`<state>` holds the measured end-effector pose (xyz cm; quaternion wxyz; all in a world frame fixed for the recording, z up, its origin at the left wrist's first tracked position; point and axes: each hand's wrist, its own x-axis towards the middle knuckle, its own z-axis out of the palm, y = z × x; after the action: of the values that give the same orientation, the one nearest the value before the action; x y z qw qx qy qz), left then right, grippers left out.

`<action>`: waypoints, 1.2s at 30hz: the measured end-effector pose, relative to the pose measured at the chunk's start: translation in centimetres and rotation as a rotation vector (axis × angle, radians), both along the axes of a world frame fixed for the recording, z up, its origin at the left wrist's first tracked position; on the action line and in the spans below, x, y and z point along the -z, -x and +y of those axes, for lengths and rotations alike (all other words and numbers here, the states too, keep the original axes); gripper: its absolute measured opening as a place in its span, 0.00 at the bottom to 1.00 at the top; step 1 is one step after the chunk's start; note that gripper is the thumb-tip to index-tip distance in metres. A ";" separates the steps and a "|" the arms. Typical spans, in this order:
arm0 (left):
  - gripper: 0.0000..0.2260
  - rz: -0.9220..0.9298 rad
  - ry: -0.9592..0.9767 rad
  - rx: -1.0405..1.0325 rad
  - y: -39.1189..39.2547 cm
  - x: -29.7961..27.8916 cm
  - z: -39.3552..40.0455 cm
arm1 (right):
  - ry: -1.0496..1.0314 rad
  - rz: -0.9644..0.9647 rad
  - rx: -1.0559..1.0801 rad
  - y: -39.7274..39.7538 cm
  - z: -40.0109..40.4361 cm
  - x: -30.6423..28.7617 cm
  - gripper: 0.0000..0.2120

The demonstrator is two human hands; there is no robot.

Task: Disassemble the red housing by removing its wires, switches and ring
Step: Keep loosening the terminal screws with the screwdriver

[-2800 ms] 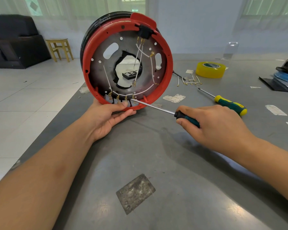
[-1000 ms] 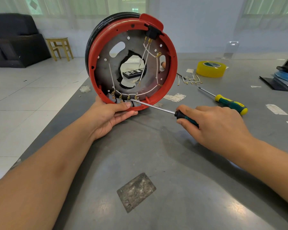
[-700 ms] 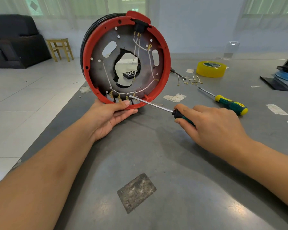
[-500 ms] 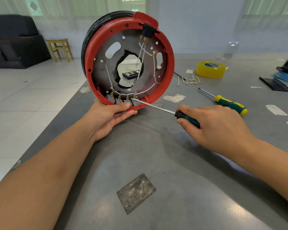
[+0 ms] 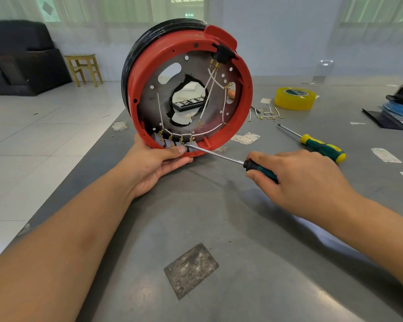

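Patch (image 5: 191, 270) of worn grey residue, nearest item, lying flat on the grey table (image 5: 242, 228). Right hand (image 5: 298, 180), next out, fingers curled round the dark green handle of a screwdriver (image 5: 221, 155), shaft slanting up and left, tip at the row of grey switches (image 5: 170, 142) along the lower inner rim of the red housing (image 5: 244, 112). Left hand (image 5: 156, 163), fingers wrapped under that rim, thumb pressed on its lip just beside the screwdriver tip, steadying the housing, which stands on edge near the table's left side, open face toward the camera. Inside it: white wires (image 5: 207, 98) with brass terminals strung across the grey metal plate and joined to the lower switches; a black switch (image 5: 222, 54) at the top, two wires attached; a black ring (image 5: 135, 56) seated behind the red rim. Judged state of work: early to middle; switches, most wires and ring all appear in place, the lower switch row presently under attention. Farther right: second screwdriver (image 5: 321, 147) with yellow-green handle, lying free; beyond it a small cluster of loose wires (image 5: 265, 113) with terminals, possibly pieces already taken out. Farthest: roll of yellow tape (image 5: 294, 98). Remaining: freeing the lower switches, unplugging the rest of the wiring, top switch, ring.
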<state>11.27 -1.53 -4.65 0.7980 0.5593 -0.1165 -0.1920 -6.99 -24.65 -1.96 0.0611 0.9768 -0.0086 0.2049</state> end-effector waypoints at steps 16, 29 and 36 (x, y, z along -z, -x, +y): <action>0.28 0.042 0.050 -0.113 0.8 -0.4 -0.5 | -0.082 0.052 0.047 0.3 1.7 1.1 0.19; 0.29 0.092 0.137 -0.220 1.0 -0.6 -1.5 | -0.105 0.090 0.047 0.3 1.9 1.1 0.17; 0.29 0.103 0.147 -0.266 1.4 -0.7 -1.8 | -0.106 0.092 0.044 0.2 2.0 1.3 0.17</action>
<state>9.85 -3.29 -3.97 0.8600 0.4994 -0.0138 -0.1040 -7.16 -22.65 -3.22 0.0139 0.9867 -0.0380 0.1574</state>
